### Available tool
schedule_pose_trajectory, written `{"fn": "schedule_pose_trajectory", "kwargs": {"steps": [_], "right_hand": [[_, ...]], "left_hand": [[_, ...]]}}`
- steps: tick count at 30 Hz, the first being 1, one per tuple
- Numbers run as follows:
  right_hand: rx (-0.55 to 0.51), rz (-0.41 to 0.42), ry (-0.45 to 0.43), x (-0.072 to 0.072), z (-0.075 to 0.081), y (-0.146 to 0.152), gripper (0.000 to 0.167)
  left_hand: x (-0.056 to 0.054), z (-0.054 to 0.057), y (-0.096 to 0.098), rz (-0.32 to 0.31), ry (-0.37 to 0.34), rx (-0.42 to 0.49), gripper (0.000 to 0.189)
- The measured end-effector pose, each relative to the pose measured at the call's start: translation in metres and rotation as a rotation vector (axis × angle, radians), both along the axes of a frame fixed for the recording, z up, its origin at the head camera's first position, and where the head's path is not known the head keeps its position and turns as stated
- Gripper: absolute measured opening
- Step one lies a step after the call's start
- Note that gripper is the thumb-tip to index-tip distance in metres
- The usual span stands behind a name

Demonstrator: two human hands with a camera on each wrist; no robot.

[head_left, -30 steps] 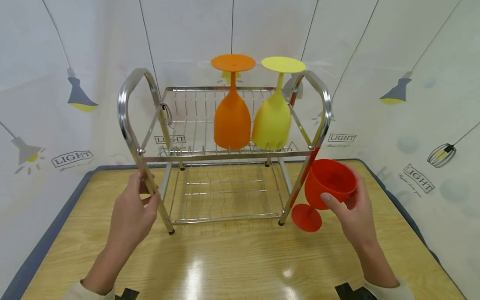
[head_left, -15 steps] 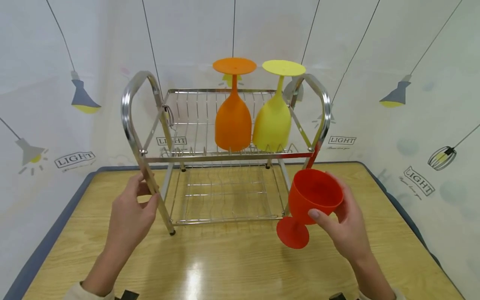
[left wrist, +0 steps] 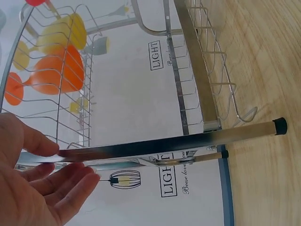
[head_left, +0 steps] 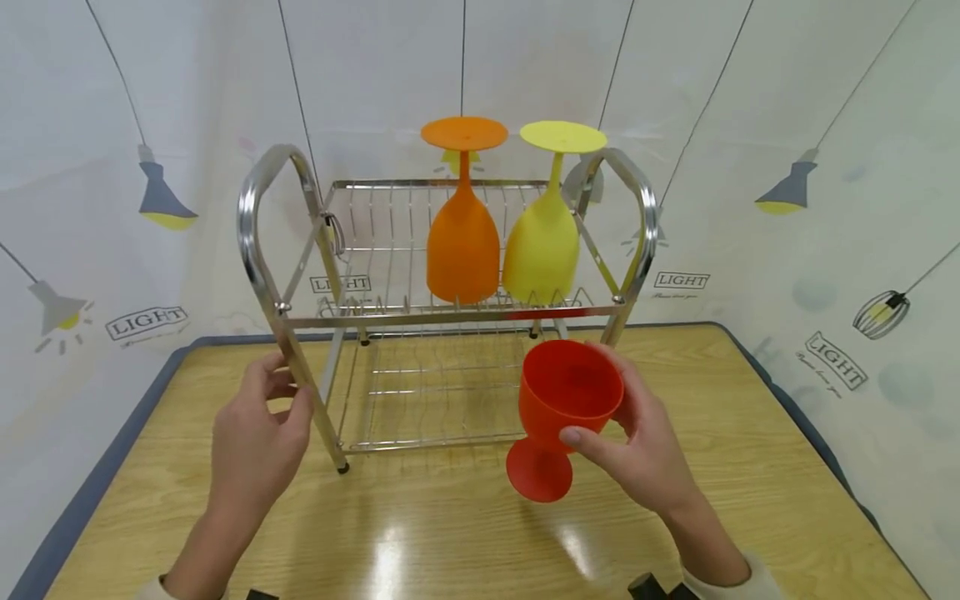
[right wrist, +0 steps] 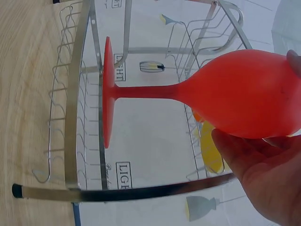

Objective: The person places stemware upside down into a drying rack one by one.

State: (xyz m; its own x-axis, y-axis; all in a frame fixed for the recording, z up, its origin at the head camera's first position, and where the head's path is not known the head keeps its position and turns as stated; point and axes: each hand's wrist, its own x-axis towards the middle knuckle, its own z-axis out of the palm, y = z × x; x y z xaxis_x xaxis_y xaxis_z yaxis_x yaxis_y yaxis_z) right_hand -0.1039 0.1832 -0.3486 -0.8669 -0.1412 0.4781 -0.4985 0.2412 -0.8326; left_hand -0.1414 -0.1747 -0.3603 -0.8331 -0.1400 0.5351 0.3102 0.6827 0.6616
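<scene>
In the head view my right hand (head_left: 637, 442) grips a red plastic goblet (head_left: 547, 479) by its bowl. The goblet's mouth faces up and its stem slants down, in front of the rack's lower right part. The right wrist view shows my right hand (right wrist: 268, 174) round the bowl (right wrist: 235, 94), the stem and foot free. On the left, my left hand (head_left: 258, 429) is at the front left post of a two-tier metal dish rack (head_left: 450, 317). In the left wrist view its thumb (left wrist: 40, 141) and fingers lie on opposite sides of that post (left wrist: 141, 148), in a light pinch.
An orange goblet (head_left: 463, 250) and a yellow goblet (head_left: 543, 250) stand upside down side by side on the upper tier. The lower tier (head_left: 450, 392) is bare wire. Wooden table (head_left: 420, 533) lies under the rack, with a lamp-patterned backdrop (head_left: 187, 67) behind.
My right hand has carried the red goblet leftward and slightly down, from beside the rack's right post to in front of the rack. My left hand has shifted slightly left, its fingers looser at the post.
</scene>
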Motion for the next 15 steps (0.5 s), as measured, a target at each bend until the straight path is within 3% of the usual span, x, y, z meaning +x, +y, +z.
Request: {"fn": "schedule_pose_trajectory", "kwargs": {"steps": [6, 12, 14, 15], "right_hand": [[0.038, 0.068, -0.006, -0.004, -0.001, -0.013, 0.076], [0.055, 0.133, -0.023, -0.014, 0.003, -0.024, 0.075], [0.061, 0.151, -0.013, -0.015, 0.004, -0.027, 0.076], [0.064, 0.163, -0.008, -0.015, 0.005, -0.028, 0.076]], "left_hand": [[0.004, -0.002, -0.002, 0.050, 0.128, -0.044, 0.024], [0.010, 0.003, -0.002, 0.170, 0.253, -0.089, 0.010], [0.014, 0.008, 0.002, 0.168, 0.238, -0.083, 0.007], [0.017, 0.011, 0.006, 0.134, 0.197, -0.059, 0.010]]}}
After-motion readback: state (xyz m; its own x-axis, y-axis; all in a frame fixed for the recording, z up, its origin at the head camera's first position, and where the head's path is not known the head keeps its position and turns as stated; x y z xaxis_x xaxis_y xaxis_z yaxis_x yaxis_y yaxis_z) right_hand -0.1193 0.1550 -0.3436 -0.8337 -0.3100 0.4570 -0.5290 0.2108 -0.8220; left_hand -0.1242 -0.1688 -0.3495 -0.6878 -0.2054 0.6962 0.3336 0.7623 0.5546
